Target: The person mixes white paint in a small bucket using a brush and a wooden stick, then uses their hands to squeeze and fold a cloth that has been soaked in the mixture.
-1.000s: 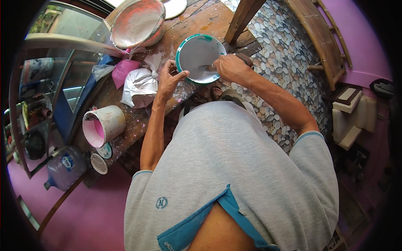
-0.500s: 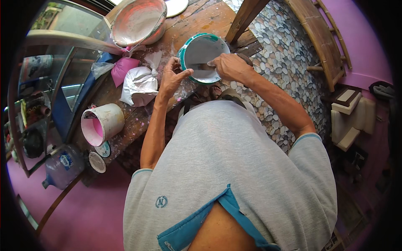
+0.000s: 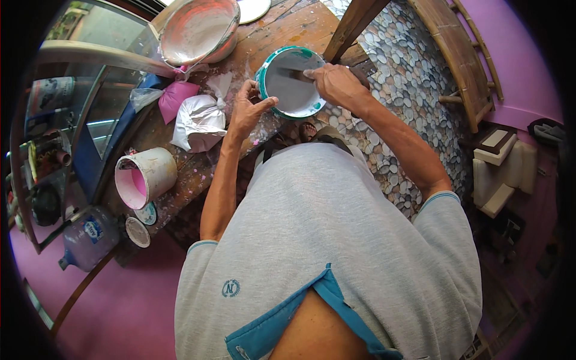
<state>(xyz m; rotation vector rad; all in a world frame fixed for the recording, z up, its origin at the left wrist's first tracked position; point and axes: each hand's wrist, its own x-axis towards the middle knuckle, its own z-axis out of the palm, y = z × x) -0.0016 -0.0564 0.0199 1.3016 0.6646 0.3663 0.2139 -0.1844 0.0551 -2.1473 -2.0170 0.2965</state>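
Observation:
A teal-rimmed bucket (image 3: 316, 107) holds a smooth pale grey mixture (image 3: 294, 93) and stands at the wooden table's right edge. My left hand (image 3: 248, 108) grips its left rim, with the thumb over the edge and the fingers against the outer wall. In my right hand (image 3: 339, 87) is a flat scraper (image 3: 294, 74), its blade blurred over the mixture and pointing left. Part of its dark handle shows behind the hand.
On the wooden table (image 3: 264, 35) are a large orange-rimmed basin (image 3: 231, 49) of pale mixture, a pink bag (image 3: 178, 96), a silvery-white bag (image 3: 198, 123) and a tilted white bucket (image 3: 161, 170). A wooden post (image 3: 354, 30) rises beyond the bucket. A bamboo bench (image 3: 450, 54) stands right.
The scraper blade has moved up toward the far side of the bucket, and my right hand slightly right with it. My left hand stays on the rim.

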